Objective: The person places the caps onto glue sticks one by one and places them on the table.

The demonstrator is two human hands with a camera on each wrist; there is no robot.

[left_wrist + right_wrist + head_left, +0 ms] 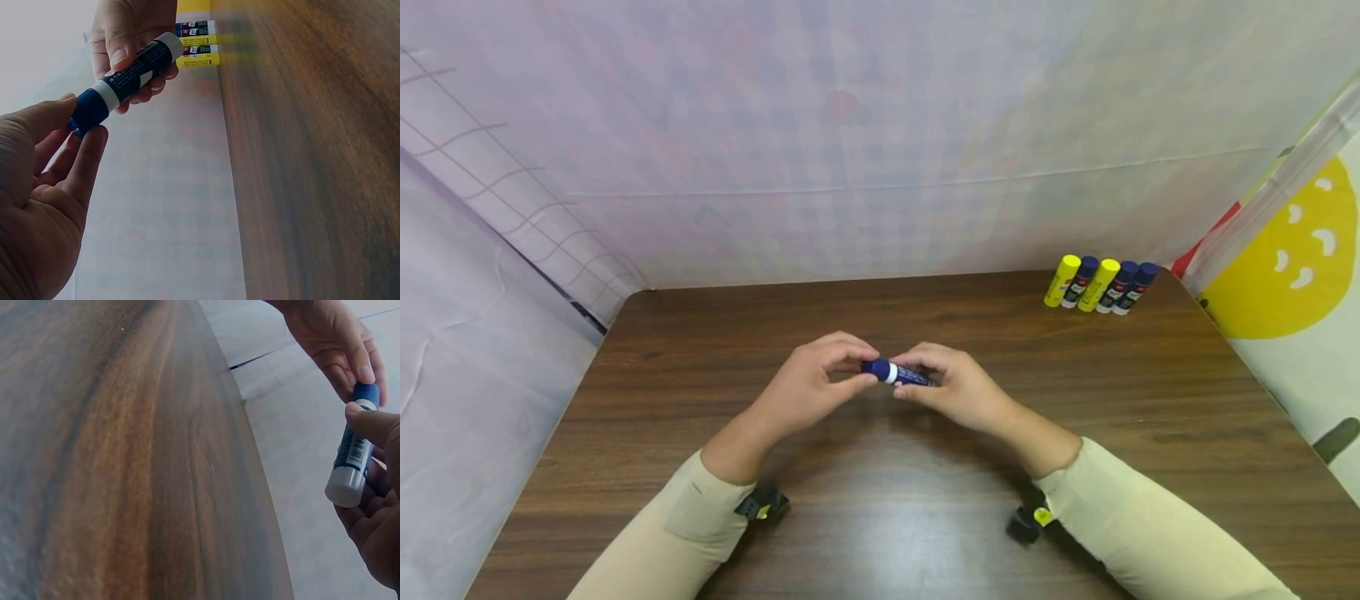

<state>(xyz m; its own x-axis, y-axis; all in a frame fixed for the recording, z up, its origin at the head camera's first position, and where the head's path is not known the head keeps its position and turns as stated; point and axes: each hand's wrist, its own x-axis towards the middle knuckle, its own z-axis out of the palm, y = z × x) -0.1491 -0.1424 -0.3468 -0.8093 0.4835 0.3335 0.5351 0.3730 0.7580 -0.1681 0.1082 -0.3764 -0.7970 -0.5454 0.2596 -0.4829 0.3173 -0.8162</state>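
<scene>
Between both hands, above the middle of the table, is a dark blue glue stick (912, 377) with a white collar and a pale base. My left hand (820, 377) pinches its blue cap (91, 112) between thumb and fingers. Around the labelled barrel (354, 449) my right hand (957, 385) curls its thumb and fingers. The cap points left and the pale base (345, 486) points right. In the left wrist view the cap still meets the white collar (106, 94).
At the table's back right corner stands a row of yellow and dark blue glue sticks (1097, 285), side by side. A pale patterned cloth (850, 167) hangs behind the wooden table (715, 333). A yellow printed shape (1285, 267) shows on the cloth at the right.
</scene>
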